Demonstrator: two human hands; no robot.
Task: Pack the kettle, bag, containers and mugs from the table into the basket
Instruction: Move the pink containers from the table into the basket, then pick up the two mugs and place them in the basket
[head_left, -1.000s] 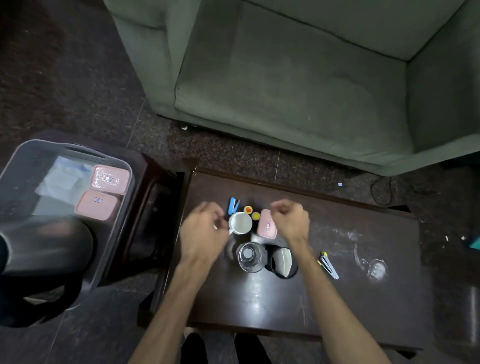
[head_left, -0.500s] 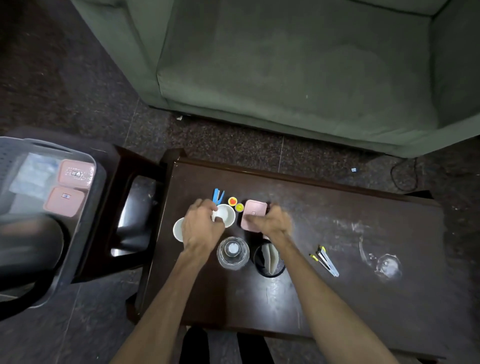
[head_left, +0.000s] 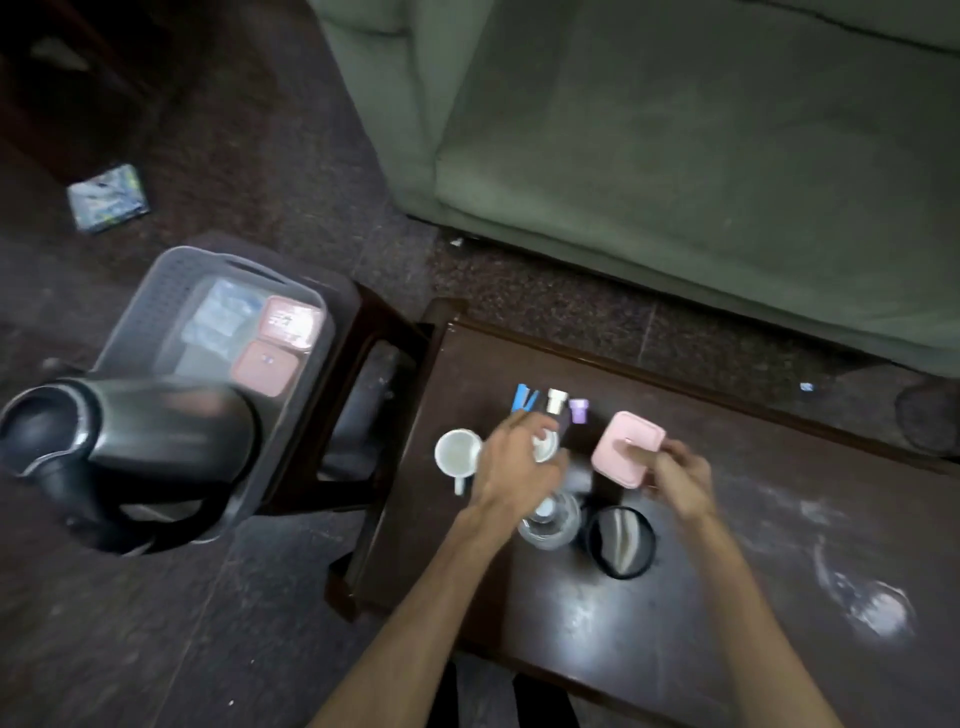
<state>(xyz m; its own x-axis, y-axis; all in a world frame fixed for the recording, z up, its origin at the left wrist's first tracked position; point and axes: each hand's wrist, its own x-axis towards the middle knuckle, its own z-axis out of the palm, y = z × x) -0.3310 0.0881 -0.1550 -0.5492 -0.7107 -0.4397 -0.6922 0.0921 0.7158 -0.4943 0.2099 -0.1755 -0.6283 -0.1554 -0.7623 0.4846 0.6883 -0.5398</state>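
Your right hand (head_left: 678, 475), right of centre in the frame, pinches the near edge of the pink lidded container (head_left: 627, 448) and holds it tilted just above the dark wooden table (head_left: 675, 597). Your left hand (head_left: 517, 467), at centre, curls around a white mug (head_left: 544, 447) that it mostly hides, and a second white mug (head_left: 458, 454) stands just to its left, near the table's left edge. The grey basket (head_left: 156, 296), at middle left on a dark stool (head_left: 374, 353), already holds the black kettle (head_left: 130, 441), a clear bag (head_left: 223, 317) and two pink containers (head_left: 275, 343). The risk is in carrying both loads across at once: the pinch on the container looks shallow, so a quick swing could let it drop into the gap between table and stool. As you lift the mug, your forearm could clip the clear bottle (head_left: 549, 522) just below it, or nudge the free mug off the edge. The kettle fills the basket's near end, so aim for the far part.
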